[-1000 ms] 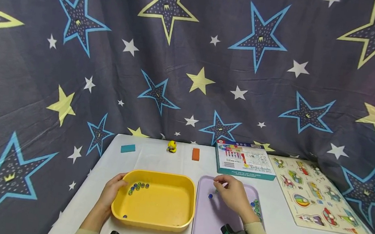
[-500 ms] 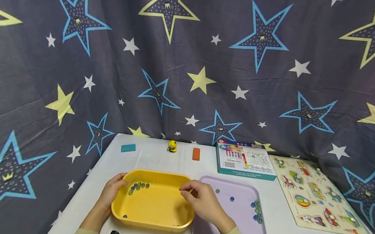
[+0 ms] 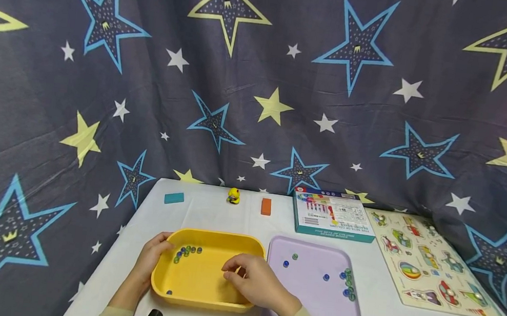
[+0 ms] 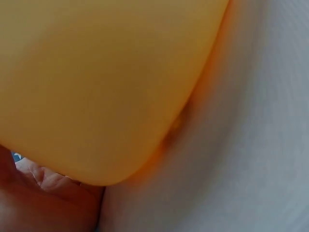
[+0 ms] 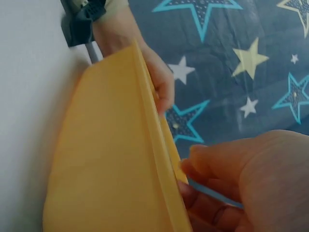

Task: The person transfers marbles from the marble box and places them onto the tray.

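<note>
At left, a left hand [image 3: 148, 257] grips a yellow tub [image 3: 208, 279], fingers curled at the rim; a teal block [image 3: 174, 198] lies beyond. Inside the tub, blue and green marbles [image 3: 186, 254] cluster toward the far left corner, a lone one near the front left. Farther back sit a toy duck [image 3: 233, 196] and an orange block [image 3: 266, 207]. Over the tub's right half hangs the right hand [image 3: 256, 282], thumb and forefinger drawn together (whether they pinch a marble cannot be told). More marbles dot the purple tray [image 3: 303, 300], several along its right edge; a box [image 3: 335, 218] and puzzle board [image 3: 429, 266] follow.
</note>
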Demonstrator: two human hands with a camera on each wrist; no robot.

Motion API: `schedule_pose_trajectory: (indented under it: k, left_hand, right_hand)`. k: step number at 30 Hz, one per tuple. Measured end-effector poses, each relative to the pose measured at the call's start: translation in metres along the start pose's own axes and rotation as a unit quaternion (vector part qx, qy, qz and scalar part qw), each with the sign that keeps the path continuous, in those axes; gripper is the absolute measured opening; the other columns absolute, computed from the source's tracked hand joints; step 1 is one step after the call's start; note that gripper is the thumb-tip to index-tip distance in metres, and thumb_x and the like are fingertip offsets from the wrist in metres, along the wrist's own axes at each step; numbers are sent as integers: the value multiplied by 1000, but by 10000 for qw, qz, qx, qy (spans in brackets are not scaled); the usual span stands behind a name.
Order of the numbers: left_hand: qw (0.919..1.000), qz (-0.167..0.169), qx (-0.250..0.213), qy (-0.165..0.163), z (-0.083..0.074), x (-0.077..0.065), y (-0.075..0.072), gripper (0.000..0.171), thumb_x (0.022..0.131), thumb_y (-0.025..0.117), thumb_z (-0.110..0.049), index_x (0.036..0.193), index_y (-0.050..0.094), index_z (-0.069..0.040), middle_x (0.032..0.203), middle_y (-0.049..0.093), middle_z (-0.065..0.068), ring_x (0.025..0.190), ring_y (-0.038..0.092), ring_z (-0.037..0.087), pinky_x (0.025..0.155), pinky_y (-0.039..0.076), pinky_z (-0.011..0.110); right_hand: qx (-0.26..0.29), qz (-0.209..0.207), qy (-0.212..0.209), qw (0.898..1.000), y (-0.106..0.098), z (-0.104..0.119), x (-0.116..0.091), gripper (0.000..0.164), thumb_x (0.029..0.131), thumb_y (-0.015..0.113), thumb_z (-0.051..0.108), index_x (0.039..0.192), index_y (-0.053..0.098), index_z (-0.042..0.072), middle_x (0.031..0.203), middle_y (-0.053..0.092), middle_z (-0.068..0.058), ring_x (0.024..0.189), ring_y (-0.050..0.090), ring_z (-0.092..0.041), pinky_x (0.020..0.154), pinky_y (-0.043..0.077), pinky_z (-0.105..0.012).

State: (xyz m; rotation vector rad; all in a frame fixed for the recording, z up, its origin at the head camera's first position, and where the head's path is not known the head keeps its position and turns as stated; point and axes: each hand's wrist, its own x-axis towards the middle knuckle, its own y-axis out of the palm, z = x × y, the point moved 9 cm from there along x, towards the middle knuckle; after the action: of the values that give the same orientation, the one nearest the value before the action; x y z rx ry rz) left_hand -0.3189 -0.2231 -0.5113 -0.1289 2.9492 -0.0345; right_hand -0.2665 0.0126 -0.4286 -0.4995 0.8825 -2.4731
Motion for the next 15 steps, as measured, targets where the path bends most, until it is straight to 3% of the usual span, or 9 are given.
schedule_pose_trajectory:
  k: [8, 15]
  left_hand:
    - [9999, -7, 96, -28, 2, -1, -1, 34, 85, 46, -17, 116, 51, -6, 117, 51, 11, 102, 47, 24, 83, 43, 23]
    - [10000, -4, 8, 5, -1, -1, 0, 33, 84, 46, -15, 115, 51, -6, 116, 52, 11, 102, 47, 24, 82, 43, 24]
  right_hand:
    - [-246, 932, 70, 9953, 36, 8, 11, 18, 84, 61, 28, 98, 66, 17, 80, 57, 17, 63, 49, 0, 59, 42, -18]
    - [-334, 1353, 162, 9901, 60, 12, 21, 18, 82, 64, 25, 99, 65, 17, 78, 57, 18, 68, 50, 2, 65, 42, -17]
